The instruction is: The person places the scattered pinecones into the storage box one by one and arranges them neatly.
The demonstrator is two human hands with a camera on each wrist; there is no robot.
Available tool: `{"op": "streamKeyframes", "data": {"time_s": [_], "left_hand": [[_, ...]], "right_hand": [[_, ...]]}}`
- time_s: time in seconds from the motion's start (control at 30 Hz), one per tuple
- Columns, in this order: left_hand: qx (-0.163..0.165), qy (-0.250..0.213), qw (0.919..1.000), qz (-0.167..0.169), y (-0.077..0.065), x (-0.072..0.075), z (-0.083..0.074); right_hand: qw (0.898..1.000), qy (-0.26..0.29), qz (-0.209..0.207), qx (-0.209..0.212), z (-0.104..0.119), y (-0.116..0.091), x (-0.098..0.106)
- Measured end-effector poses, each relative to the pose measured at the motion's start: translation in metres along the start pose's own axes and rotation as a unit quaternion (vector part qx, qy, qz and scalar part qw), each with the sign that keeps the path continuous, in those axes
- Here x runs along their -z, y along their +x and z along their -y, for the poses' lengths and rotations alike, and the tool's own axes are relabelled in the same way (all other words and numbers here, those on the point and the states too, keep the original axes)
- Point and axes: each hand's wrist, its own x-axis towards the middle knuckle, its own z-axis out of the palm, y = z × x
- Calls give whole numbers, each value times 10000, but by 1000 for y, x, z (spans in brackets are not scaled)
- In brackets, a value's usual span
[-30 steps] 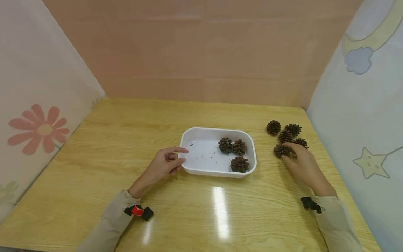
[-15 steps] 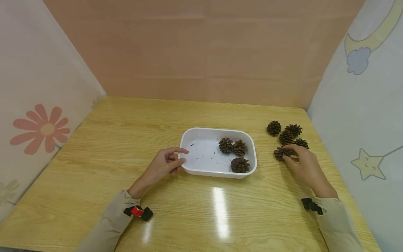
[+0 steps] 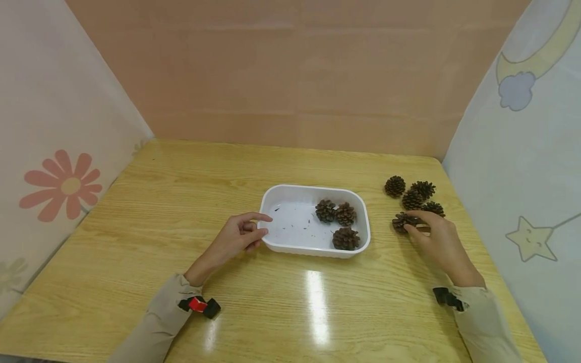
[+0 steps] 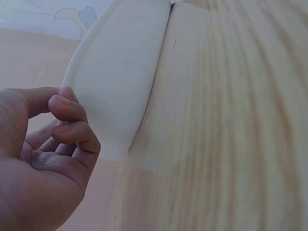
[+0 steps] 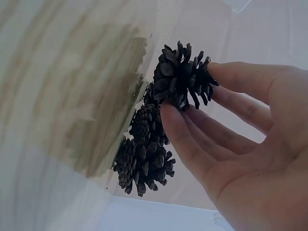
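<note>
A white plastic tray [image 3: 286, 246] sits mid-table with three brown pine cones in its right half; one of these pine cones [image 3: 346, 238] lies near the front wall. At the tray's left end, my left hand [image 3: 236, 234] grips the rim between thumb and fingers, its curled fingers against the wall in the left wrist view [image 4: 72, 115]. My right hand [image 3: 438, 242] pinches a pine cone [image 5: 180, 77] between thumb and fingertips. In the right wrist view this cone appears raised off the tabletop, beside other cones. My fingers hide part of it in the head view.
Several loose pine cones [image 3: 412, 199] cluster on the wooden table [image 3: 190, 176] behind my right hand. Dark flecks lie on the tray floor. A brown back wall [image 3: 290, 80] and pale side panels [image 3: 513, 166] enclose the table.
The pine cone in my right hand has come slightly left and away from the cluster. My left hand and the tray look unchanged.
</note>
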Motion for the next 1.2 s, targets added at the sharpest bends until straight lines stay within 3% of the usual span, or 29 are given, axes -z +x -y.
{"op": "streamKeyframes", "data": {"time_s": [0.27,0.67,1.2], "left_hand": [[-66,-32,10000,47,0,0,-1],[57,25,10000,-28,1,1,0],[8,87,10000,26,0,0,-1]], "right_hand": [[9996,156,-187,170,1,-1,-2],[9941,-34,-680,847,3,6,-6],[9900,-124,-980,1005,23,5,-7]]}}
